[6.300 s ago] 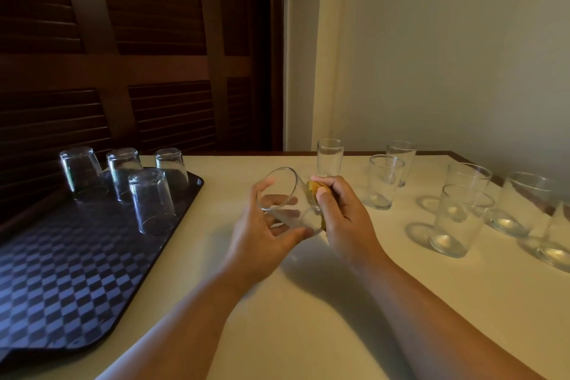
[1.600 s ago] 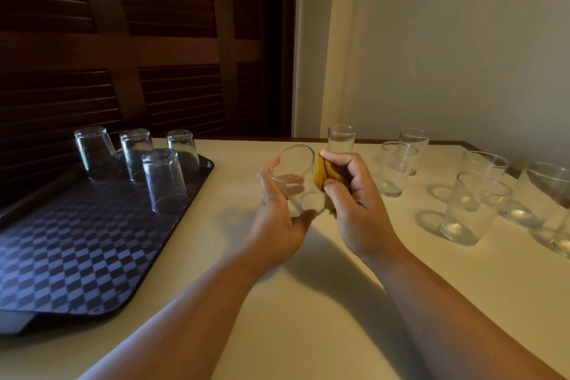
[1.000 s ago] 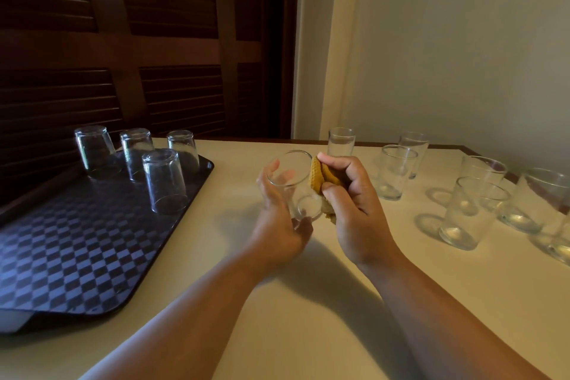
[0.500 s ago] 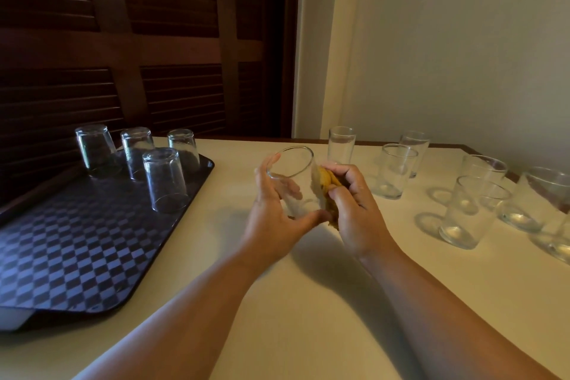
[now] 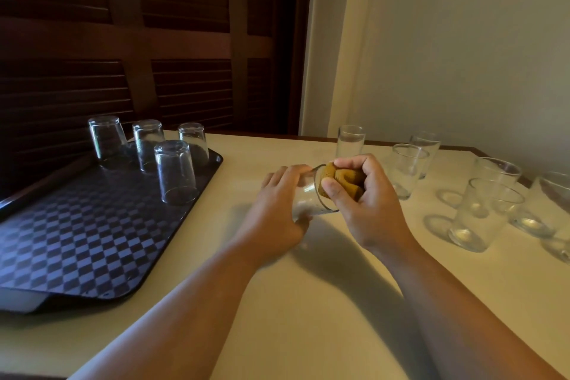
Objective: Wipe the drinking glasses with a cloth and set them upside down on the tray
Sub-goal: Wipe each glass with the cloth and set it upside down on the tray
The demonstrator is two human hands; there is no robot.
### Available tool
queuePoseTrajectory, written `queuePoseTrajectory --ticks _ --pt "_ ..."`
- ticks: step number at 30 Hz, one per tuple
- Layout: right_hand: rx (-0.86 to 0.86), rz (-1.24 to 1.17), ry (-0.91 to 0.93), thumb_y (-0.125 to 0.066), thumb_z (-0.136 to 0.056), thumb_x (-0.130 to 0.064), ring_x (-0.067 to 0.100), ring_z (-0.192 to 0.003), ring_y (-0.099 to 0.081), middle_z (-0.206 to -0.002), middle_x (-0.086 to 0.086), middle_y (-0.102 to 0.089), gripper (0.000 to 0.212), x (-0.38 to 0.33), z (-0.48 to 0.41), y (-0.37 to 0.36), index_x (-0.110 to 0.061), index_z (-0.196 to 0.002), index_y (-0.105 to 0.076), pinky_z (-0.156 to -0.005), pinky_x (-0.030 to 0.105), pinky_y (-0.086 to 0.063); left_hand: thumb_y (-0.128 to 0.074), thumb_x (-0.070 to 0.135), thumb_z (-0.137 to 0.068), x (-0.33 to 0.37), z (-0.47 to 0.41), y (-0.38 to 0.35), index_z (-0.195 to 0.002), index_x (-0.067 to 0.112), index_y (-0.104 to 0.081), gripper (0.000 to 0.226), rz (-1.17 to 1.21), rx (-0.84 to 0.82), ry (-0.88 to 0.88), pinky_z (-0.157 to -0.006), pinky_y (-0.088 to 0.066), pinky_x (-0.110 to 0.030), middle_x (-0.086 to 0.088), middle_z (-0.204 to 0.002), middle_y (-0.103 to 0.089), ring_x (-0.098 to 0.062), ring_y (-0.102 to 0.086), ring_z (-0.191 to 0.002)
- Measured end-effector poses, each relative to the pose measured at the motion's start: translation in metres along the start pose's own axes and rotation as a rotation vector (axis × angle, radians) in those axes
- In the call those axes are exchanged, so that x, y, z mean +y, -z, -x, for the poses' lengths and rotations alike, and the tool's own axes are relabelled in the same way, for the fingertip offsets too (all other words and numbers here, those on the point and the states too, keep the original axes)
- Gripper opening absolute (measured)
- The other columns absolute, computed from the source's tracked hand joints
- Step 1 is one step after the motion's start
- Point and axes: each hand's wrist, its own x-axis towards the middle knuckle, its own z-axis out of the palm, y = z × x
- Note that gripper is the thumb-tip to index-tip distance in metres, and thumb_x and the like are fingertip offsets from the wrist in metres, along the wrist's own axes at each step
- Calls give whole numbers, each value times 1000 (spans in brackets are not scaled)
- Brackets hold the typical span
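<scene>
Left hand (image 5: 274, 210) grips a tilted glass (image 5: 308, 194) while right hand (image 5: 367, 200) pinches the cloth (image 5: 339, 179) at its rim; wiping underway, then inverting onto the tray (image 5: 92, 241).

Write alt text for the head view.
The left hand grips a tilted glass over a table while the right hand pushes a yellow cloth into its mouth. Four upturned glasses stand on a checkered tray at left; several upright glasses stand at right.
</scene>
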Motion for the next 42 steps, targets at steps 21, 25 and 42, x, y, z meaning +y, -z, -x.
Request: queuePoseTrajectory --ticks 21,25,42 --pt "-213 397 208 -61 -94 -32 11 -59 -51 -62 -9 -53 17 -6 8 12 -27 -80 -54 -50 22 -38 -88 34 -76 -3 -8 24 -131 20 -56 65 -152 -76 -119 -87 -55 -34 4 -119 -64 -14 -59 -108" --pt "-55 -260 -528 -55 -98 -29 14 -45 -47 -64 9 -57 21 -19 14 -13 -13 -85 -59 -45 30 -41 -79 25 -84 8 -7 10 -121 16 -59 44 -316 166 -102 -75 -49 -26 2 -115 -64 -16 -57 -107" --pt "-117 -329 -621 -55 -97 -23 15 -43 -45 -64 10 -56 17 -16 10 -14 -14 -84 -60 -43 26 -38 -79 28 -84 -1 -11 3 -119 17 -59 42 -321 251 -43 -91 -46 -37 0 -111 -65 -20 -60 -102"
